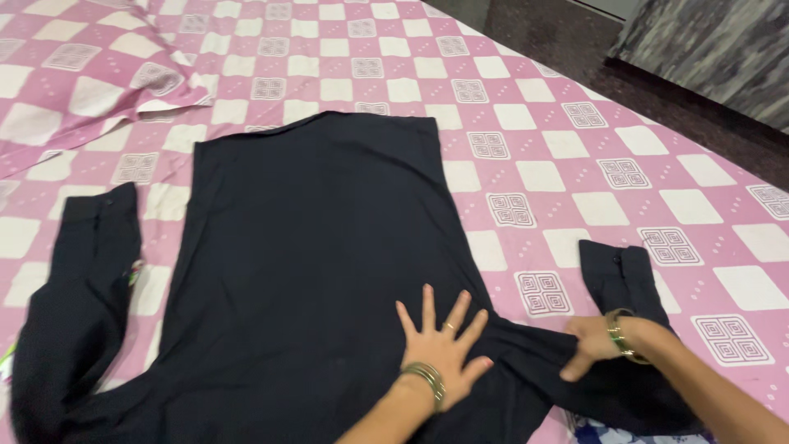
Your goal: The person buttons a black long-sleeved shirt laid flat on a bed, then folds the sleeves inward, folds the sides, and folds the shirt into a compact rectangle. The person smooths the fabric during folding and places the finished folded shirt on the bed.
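No packages, labels, signs or screens are visible anywhere on or around the dark shirt [312,271].

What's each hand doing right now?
Left hand: open, flat on the dark shirt.
Right hand: closed, gripping the shirt's right sleeve.

Bed [534,90] with pink-and-white checked sheet; dark shirt [312,263] spread flat on it, sleeves out; matching pillow [74,90] at far-left corner.
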